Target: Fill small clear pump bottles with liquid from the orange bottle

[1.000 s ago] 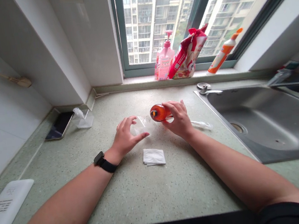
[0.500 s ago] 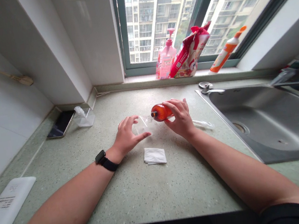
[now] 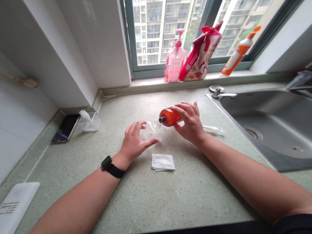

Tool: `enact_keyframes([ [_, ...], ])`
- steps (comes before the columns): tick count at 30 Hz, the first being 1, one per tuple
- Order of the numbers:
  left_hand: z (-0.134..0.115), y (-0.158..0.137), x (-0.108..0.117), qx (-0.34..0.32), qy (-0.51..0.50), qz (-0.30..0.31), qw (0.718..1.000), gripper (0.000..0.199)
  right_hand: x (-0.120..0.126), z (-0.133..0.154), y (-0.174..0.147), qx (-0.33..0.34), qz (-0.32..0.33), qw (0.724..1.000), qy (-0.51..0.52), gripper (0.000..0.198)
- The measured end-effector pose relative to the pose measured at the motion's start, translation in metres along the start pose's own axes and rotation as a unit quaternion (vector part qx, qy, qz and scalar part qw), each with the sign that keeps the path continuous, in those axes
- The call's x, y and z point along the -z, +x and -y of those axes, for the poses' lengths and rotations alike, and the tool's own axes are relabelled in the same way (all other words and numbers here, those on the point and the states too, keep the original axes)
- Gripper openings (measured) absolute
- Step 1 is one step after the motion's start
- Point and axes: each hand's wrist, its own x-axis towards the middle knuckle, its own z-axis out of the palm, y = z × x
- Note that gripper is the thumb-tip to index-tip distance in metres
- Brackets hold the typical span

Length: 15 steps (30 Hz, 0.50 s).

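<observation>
My right hand grips a translucent orange-red bottle, tipped nearly level with its dark, uncapped mouth pointing left. That mouth is close to the neck of a clear plastic bottle; I cannot tell whether they touch. My left hand curves around the clear bottle, thumb on the near side and fingers on the far side. Any liquid passing between the two is too small to make out. Just in front of the hands lies a folded white tissue. A clear and white pump top rests behind my right wrist.
A steel sink takes up the right. At the left are a phone, a small clear container and a long white object. On the sill stand a pink pump bottle, a red bag and an orange-white bottle.
The whole view has shifted slightly. Both hands keep their hold, and the orange-red bottle stays tilted at the clear bottle's neck.
</observation>
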Motion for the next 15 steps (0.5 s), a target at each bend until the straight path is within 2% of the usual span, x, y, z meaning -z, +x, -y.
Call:
enact_keyframes([
  [15, -0.0006, 0.0007, -0.0003, 0.009, -0.009, 0.010, 1.000, 0.079, 0.0004, -0.0036, 0.0004, 0.030, -0.020, 0.999, -0.010, 0.075],
])
